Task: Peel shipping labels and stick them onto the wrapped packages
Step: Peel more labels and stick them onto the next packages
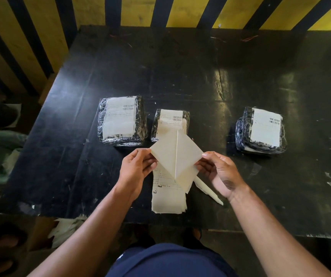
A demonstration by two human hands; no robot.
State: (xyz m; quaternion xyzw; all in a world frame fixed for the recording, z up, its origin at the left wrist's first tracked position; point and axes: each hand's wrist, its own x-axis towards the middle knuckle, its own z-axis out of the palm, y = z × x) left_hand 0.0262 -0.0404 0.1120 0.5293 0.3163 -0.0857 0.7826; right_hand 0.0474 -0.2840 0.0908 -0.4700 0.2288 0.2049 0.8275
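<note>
Your left hand (135, 168) & right hand (218, 172) each pinch a side of the label sheet (175, 154), raised just above the label stack (168, 196), palms facing in.

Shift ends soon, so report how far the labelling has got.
Done: all three wrapped packages on the table, left package, middle package and right package, show a white label on top. In hand: the left hand and right hand pinch a sheet that looks mid-peel. Left: the label stack; no unlabelled package is in view.
</note>
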